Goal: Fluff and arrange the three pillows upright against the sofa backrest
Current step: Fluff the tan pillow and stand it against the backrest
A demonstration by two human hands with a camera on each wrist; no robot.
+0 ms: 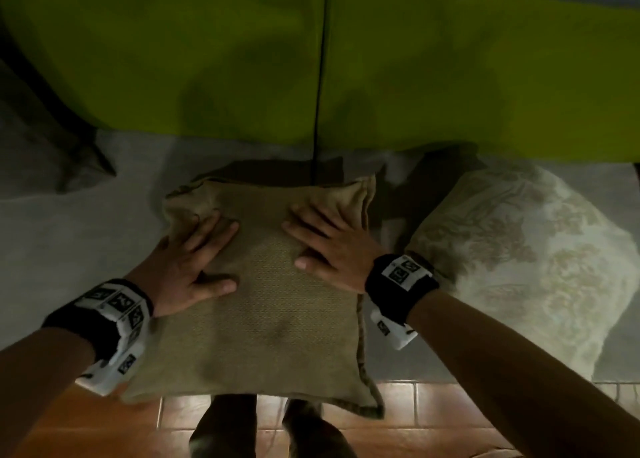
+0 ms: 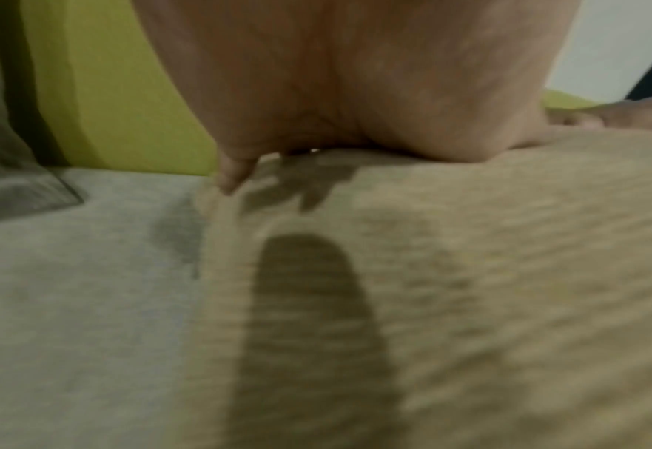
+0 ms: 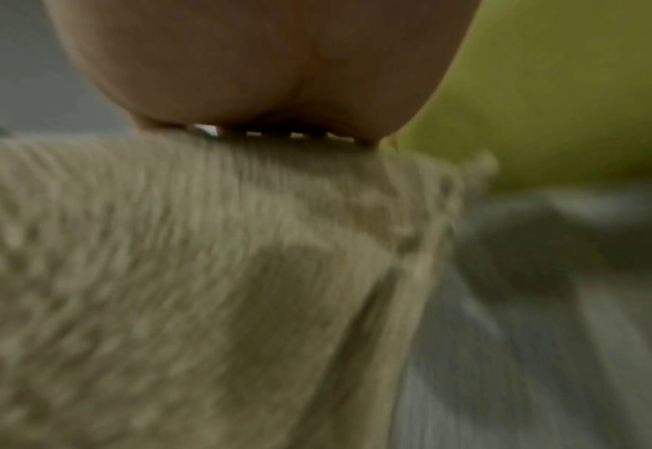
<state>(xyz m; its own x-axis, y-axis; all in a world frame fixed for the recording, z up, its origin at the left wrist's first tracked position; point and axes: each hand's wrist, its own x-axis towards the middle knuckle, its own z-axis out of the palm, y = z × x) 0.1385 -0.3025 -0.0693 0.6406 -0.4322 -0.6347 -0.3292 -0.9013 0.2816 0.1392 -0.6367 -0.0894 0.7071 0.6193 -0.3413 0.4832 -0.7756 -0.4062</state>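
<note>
Directly beneath both flat palms, the tan woven pillow [image 1: 263, 294] lies face-up on the grey seat [image 1: 86, 235]. Left hand [image 1: 187, 267] and right hand [image 1: 329, 246] press it with fingers spread, gripping nothing. The green backrest [image 1: 173, 59] stands just beyond the fingertips, so raising it upright means tipping the far edge up and away.

We see bare grey seat [image 1: 86, 222] left of the tan pillow [image 1: 270, 312], where a hand could pass. On the right, the floral pillow [image 1: 519, 260] lies just beside it, leaving a narrow gap. Behind, a strip of seat separates the tan pillow from the green backrest [image 1: 173, 59]. A grey cushion [image 1: 41, 138] fills the far left corner.
</note>
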